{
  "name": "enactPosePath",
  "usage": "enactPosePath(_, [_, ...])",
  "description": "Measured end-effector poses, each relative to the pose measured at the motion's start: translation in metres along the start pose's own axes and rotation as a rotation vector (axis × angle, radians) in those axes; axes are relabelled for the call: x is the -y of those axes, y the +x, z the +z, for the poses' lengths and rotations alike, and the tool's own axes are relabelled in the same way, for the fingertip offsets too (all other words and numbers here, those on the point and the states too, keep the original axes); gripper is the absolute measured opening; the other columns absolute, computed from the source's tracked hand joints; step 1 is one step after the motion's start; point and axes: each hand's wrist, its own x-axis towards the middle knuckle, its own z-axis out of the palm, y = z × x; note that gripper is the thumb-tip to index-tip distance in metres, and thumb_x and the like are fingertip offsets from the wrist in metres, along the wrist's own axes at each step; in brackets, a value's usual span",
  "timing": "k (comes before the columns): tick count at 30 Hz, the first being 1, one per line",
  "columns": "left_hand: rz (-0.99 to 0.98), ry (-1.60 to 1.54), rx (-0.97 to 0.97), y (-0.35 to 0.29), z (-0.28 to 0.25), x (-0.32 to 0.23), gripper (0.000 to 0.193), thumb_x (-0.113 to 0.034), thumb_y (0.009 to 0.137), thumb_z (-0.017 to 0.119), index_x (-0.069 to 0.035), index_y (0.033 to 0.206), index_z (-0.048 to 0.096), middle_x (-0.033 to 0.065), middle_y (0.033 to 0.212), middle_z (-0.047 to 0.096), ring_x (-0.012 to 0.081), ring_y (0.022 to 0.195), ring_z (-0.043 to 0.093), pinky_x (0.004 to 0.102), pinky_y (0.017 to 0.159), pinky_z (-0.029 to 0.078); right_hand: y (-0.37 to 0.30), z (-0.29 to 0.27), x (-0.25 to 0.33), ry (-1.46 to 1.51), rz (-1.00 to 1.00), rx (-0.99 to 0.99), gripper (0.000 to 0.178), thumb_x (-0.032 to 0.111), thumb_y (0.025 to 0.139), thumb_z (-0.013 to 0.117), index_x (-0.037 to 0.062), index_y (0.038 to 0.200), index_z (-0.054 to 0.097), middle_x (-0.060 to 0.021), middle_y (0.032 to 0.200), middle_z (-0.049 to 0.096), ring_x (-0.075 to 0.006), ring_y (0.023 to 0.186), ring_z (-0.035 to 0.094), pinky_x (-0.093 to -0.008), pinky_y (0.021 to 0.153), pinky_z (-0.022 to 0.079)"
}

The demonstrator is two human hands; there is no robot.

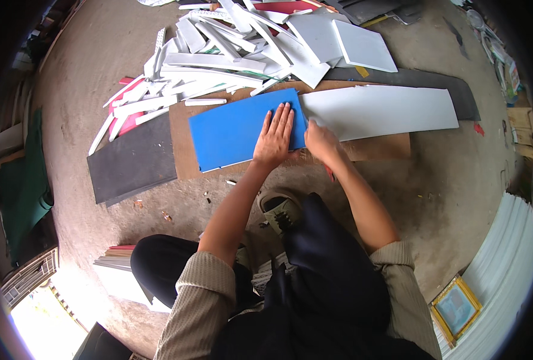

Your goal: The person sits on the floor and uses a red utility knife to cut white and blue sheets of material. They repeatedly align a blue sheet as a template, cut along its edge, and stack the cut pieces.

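Observation:
My left hand lies flat on a blue rectangular board, its fingers stretched toward the far edge. Closed in a fist, my right hand is at the blue board's right edge. A small red end of a tool sticks out below that fist; the rest is hidden in the hand. The blue board overlaps or meets a long white sheet that reaches to the right. Both rest over a brown board on the floor.
Beyond the boards lies a heap of white offcut strips with larger white panels. Dark grey sheets stick out at left and right. A stack of boards is by my left knee, and a gold-framed picture at lower right.

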Motion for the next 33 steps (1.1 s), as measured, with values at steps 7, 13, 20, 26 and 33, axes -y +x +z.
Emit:
enactPosePath(7, [-0.001, 0.010, 0.031, -0.001, -0.002, -0.003, 0.096, -0.046, 0.065, 0.065, 0.003, 0.133, 0.019, 0.0156, 0.141, 0.017, 0.0259, 0.132, 0.012, 0.0424, 0.107, 0.011, -0.080, 0.038, -0.029, 0.101, -0.041, -0.118, 0.022, 0.015, 0.083, 0.046, 0.0000, 0.097, 0.042, -0.0265, 0.073, 0.058, -0.0434, 0.071, 0.057, -0.0513, 0.064, 0.045])
enactPosePath(13, [0.001, 0.043, 0.089, 0.002, -0.005, -0.009, 0.093, -0.048, 0.071, 0.059, 0.003, 0.134, 0.014, 0.0151, 0.142, 0.013, 0.0259, 0.133, 0.009, 0.0421, 0.107, 0.009, -0.096, 0.056, -0.043, -0.009, -0.002, -0.120, 0.026, 0.018, 0.081, 0.051, 0.0013, 0.100, 0.045, -0.0228, 0.072, 0.060, -0.0400, 0.070, 0.059, -0.0487, 0.065, 0.047])
enactPosePath(20, [-0.017, 0.034, 0.021, 0.007, -0.002, 0.003, 0.097, -0.047, 0.064, 0.065, 0.003, 0.133, 0.017, 0.0159, 0.141, 0.017, 0.0265, 0.132, 0.013, 0.0428, 0.107, 0.012, -0.090, 0.020, -0.035, 0.047, -0.085, -0.134, 0.021, 0.017, 0.082, 0.048, 0.0016, 0.096, 0.046, -0.0196, 0.068, 0.060, -0.0372, 0.066, 0.059, -0.0477, 0.060, 0.046])
enactPosePath(26, [-0.023, 0.027, 0.025, 0.021, -0.002, 0.006, 0.098, -0.048, 0.064, 0.064, 0.003, 0.133, 0.018, 0.0161, 0.141, 0.017, 0.0261, 0.132, 0.013, 0.0428, 0.107, 0.012, -0.010, -0.016, -0.012, 0.070, -0.090, -0.298, 0.018, 0.017, 0.083, 0.048, 0.0011, 0.090, 0.048, -0.0197, 0.066, 0.059, -0.0371, 0.066, 0.060, -0.0449, 0.059, 0.047])
enactPosePath(33, [-0.017, -0.010, 0.022, 0.023, -0.003, 0.012, 0.101, -0.047, 0.059, 0.067, 0.004, 0.132, 0.020, 0.0166, 0.140, 0.018, 0.0264, 0.131, 0.015, 0.0428, 0.107, 0.013, 0.053, 0.000, 0.005, 0.016, -0.132, -0.331, 0.020, 0.017, 0.083, 0.045, 0.0003, 0.092, 0.051, -0.0204, 0.074, 0.061, -0.0368, 0.071, 0.061, -0.0434, 0.064, 0.049])
